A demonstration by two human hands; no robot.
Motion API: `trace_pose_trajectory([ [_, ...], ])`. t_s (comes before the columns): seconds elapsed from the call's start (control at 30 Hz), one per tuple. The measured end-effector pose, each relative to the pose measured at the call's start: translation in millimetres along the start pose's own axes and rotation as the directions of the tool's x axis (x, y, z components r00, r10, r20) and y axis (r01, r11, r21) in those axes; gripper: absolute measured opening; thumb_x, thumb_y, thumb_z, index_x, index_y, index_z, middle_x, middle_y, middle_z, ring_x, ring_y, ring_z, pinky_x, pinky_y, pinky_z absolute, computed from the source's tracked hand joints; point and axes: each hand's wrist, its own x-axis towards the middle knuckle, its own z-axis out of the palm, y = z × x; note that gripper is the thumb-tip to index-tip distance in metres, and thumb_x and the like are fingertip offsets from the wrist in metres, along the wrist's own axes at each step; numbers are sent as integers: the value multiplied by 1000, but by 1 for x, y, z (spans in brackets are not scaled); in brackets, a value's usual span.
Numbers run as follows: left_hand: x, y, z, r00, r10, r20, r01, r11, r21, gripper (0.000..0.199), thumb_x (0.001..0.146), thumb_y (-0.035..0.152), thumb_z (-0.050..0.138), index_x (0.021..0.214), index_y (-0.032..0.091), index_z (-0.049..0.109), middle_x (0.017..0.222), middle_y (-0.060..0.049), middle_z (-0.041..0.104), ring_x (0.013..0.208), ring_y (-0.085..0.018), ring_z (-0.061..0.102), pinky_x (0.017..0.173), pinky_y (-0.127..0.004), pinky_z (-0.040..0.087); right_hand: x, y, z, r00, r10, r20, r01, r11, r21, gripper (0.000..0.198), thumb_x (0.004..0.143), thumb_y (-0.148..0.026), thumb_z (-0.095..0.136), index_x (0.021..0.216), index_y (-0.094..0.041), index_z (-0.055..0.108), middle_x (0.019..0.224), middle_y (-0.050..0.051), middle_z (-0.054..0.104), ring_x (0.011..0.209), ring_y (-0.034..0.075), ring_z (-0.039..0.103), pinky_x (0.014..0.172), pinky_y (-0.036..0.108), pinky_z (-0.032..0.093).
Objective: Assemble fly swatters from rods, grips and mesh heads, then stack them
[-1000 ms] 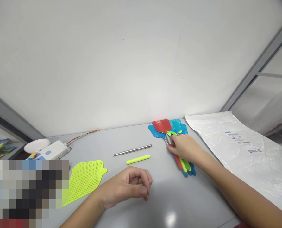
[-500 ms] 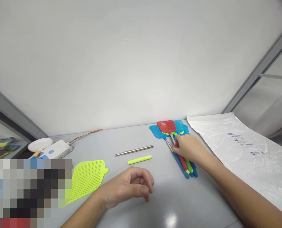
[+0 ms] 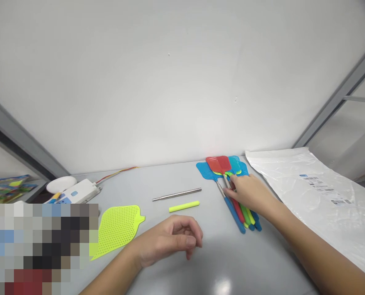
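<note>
A bunch of fly swatters lies at the right of the table, with red (image 3: 219,164), teal and blue (image 3: 206,170) mesh heads to the back and blue, red and green handles to the front. My right hand (image 3: 249,192) grips the metal shafts in the bunch from above; its fingertips are partly hidden. My left hand (image 3: 170,237) hovers half curled and empty, thumb apart from the fingers. Just beyond it are a lime-yellow handle tube (image 3: 184,206) and a metal telescopic rod (image 3: 177,194). To its left lies a loose lime-yellow swatter head (image 3: 121,225), partly covered by a blurred patch.
A white plastic mailing bag (image 3: 293,176) with a label covers the right side. At the back left are a white power strip (image 3: 80,191), a white round object (image 3: 61,184) and thin red and yellow wires (image 3: 116,173). Pixelation hides the lower left. A white wall closes the back.
My right hand has shifted slightly among the shafts, and the handles at the front have spread a little, showing more lime-yellow. The view has moved slightly; my left hand keeps its pose.
</note>
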Motion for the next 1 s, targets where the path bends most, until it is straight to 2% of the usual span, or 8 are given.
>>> trace_pose_trajectory([
  [0.13, 2, 4, 7, 999, 0, -53, 8, 988, 156, 26, 83, 41, 66, 87, 16, 62, 76, 0, 53, 65, -10, 44, 60, -24, 34, -1, -6, -3, 999, -12, -50, 14, 1000, 28, 31, 95, -40, 40, 70, -23, 46, 60, 1, 61, 58, 20, 54, 63, 33, 31],
  [0.23, 4, 4, 15, 969, 112, -221, -17, 920, 391, 17, 89, 35, 56, 94, 19, 59, 68, 4, 44, 62, -10, 39, 56, -23, 30, 0, -19, -1, 989, -100, -110, 108, 992, 70, 29, 96, -36, 40, 72, -22, 48, 62, 0, 62, 60, 20, 55, 70, 34, 34],
  [0.3, 5, 3, 20, 909, 283, -304, -18, 757, 653, 11, 90, 25, 50, 93, 20, 58, 71, 3, 46, 64, -11, 42, 58, -24, 33, 1, -33, -1, 972, -197, -127, 210, 973, 97, 27, 96, -35, 42, 74, -21, 51, 69, 2, 64, 65, 21, 57, 72, 35, 35],
  [0.43, 4, 4, 22, 848, 480, -224, 106, 261, 960, 12, 87, 20, 49, 93, 20, 59, 90, -3, 56, 83, -17, 52, 70, -29, 41, 12, -67, -4, 895, -438, -89, 446, 886, 129, 19, 95, -29, 45, 84, -19, 57, 86, 6, 64, 78, 22, 58, 72, 34, 36],
  [0.57, -1, 8, 15, 832, 499, -244, 252, 54, 966, 16, 87, 27, 53, 101, 19, 56, 103, -7, 58, 94, -23, 53, 73, -34, 46, 36, -98, -4, 823, -568, -17, 559, 804, 205, 14, 93, -21, 45, 91, -18, 59, 99, 10, 61, 89, 23, 56, 74, 33, 38],
  [0.77, -6, 5, 2, 823, 496, -277, 353, -65, 933, 25, 86, 34, 60, 104, 17, 56, 103, -9, 58, 97, -27, 52, 76, -38, 47, 58, -121, 11, 802, -597, 30, 565, 773, 288, 7, 85, -16, 51, 79, -19, 55, 87, 6, 63, 74, 18, 57, 67, 29, 38],
  [0.93, -5, -2, 0, 820, 493, -292, 370, -67, 927, 12, 92, 27, 53, 96, 17, 56, 94, -9, 60, 95, -27, 55, 74, -37, 44, 52, -104, 0, 910, -415, -1, 377, 825, 420, 18, 97, -29, 36, 92, -20, 51, 80, 5, 65, 67, 18, 58, 60, 29, 40],
  [1.0, -3, -1, 3, 826, 486, -286, 357, -59, 932, 10, 94, 26, 49, 95, 18, 55, 88, -6, 61, 84, -23, 58, 71, -35, 43, 43, -91, -9, 965, -256, -58, 237, 752, 615, 17, 97, -35, 39, 97, -22, 49, 80, 3, 63, 69, 18, 59, 61, 30, 43],
])
